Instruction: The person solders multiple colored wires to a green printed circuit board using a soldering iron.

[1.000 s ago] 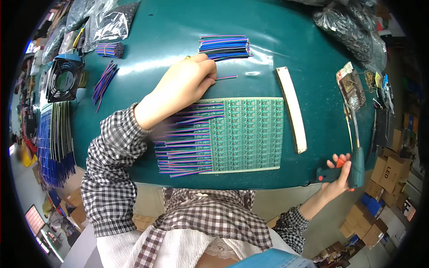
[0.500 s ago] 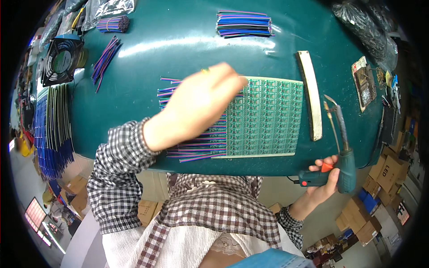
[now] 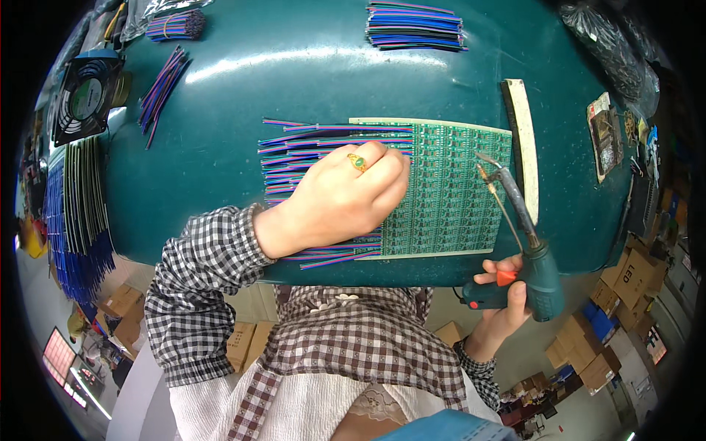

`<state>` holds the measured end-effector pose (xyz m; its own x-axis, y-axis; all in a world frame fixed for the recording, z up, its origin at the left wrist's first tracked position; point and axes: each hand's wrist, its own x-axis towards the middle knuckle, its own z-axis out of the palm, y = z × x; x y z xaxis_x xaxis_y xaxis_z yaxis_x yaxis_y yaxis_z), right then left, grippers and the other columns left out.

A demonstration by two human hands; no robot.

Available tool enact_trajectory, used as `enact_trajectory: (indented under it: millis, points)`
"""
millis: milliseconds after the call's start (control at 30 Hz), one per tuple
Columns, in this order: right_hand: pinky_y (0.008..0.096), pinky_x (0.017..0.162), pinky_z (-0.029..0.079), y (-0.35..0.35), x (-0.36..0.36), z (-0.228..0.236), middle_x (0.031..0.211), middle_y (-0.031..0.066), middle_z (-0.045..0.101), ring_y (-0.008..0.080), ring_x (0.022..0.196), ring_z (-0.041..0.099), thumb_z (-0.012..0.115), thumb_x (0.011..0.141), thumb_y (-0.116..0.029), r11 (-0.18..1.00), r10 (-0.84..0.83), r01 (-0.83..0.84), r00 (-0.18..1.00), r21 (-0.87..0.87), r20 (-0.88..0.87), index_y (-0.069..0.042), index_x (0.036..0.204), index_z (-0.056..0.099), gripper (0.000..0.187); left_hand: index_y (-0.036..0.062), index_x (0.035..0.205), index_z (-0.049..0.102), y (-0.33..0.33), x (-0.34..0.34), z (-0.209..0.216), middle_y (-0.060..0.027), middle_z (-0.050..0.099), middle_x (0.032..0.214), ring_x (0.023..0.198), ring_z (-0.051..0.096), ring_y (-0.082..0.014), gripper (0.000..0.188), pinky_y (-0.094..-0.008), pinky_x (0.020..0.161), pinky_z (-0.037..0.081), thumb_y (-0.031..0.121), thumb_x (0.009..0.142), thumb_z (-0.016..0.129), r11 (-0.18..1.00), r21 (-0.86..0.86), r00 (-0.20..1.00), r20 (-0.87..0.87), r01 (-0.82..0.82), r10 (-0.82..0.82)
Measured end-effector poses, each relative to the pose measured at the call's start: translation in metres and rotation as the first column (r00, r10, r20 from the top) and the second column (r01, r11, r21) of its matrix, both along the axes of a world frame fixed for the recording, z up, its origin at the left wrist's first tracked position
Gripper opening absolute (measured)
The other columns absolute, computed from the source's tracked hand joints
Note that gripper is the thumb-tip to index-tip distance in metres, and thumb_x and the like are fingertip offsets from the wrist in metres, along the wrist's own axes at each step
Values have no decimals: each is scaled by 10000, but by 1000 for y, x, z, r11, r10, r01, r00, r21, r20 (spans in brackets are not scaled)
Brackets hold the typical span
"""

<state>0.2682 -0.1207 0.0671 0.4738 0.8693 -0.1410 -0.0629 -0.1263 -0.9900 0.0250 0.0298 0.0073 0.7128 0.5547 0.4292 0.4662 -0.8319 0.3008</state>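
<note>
We observe: left hand (image 3: 349, 192) curled over rectangular green circuit panel (image 3: 452, 195), grip hidden; right hand (image 3: 510, 312) grasping dark-green plastic soldering gun (image 3: 544, 283); glossy green worktop (image 3: 228, 110).

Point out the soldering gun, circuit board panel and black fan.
Soldering gun (image 3: 543, 281): head view, on its green body.
Circuit board panel (image 3: 447, 195): head view, green face.
Black fan (image 3: 90, 97): head view, hub.

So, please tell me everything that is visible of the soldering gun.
The soldering gun has a dark green, plastic-looking body, an orange-red trigger and a grey metal barrel, with a thin brass-coloured tube alongside. The right hand holds it, its barrel pointing away from the person and leftward. The tip appears over the circuit board panel; whether they touch is unclear.
</note>
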Motion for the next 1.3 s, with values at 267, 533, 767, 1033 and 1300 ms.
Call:
enact_trajectory:
  millis: [267, 533, 767, 1033, 1300]
  points:
    - [376, 660, 627, -6, -15, -6, 1003, 187, 600, 300, 863, 681, 596, 928, -214, 983, 175, -170, 981, -69, 79, 113, 1168, 526, 411, -53, 1069, 632, -1, -2, -4, -119, 589, 1004, 870, 607, -247, 416, -344, 752, 545, 77, 673, 627, 1000, -3, 999, 48, 3, -3]
    - [374, 691, 623, -4, -23, -7, 960, 180, 600, 256, 823, 662, 574, 913, -131, 969, 229, -217, 969, -116, 96, 117, 1106, 554, 315, -54, 1064, 638, -1, -3, -5, -120, 590, 1014, 860, 611, -242, 428, -340, 745, 548, 79, 657, 630, 1000, 3, 999, 49, 7, -7]
    - [381, 695, 616, -5, -22, -9, 951, 171, 597, 253, 818, 654, 588, 901, -111, 962, 257, -244, 961, -124, 102, 113, 1111, 550, 310, -52, 1046, 647, -1, -3, -6, -119, 587, 1008, 850, 611, -237, 428, -335, 730, 552, 84, 640, 631, 1000, -8, 998, 65, 12, -12]
    - [408, 716, 604, -9, -17, -15, 941, 173, 600, 257, 802, 647, 577, 904, -90, 952, 294, -278, 947, -125, 129, 121, 1118, 543, 302, -54, 1037, 652, -1, -4, -3, -117, 591, 995, 848, 611, -233, 412, -327, 728, 552, 68, 644, 635, 1000, -13, 998, 54, 13, -12]
    - [411, 717, 597, -8, -19, -14, 913, 174, 607, 256, 777, 641, 576, 908, -82, 955, 291, -277, 946, -110, 146, 134, 1164, 518, 340, -62, 1030, 653, -2, -2, -5, -119, 593, 991, 853, 611, -238, 391, -330, 733, 548, 57, 658, 638, 999, -46, 998, 69, 1, 2]
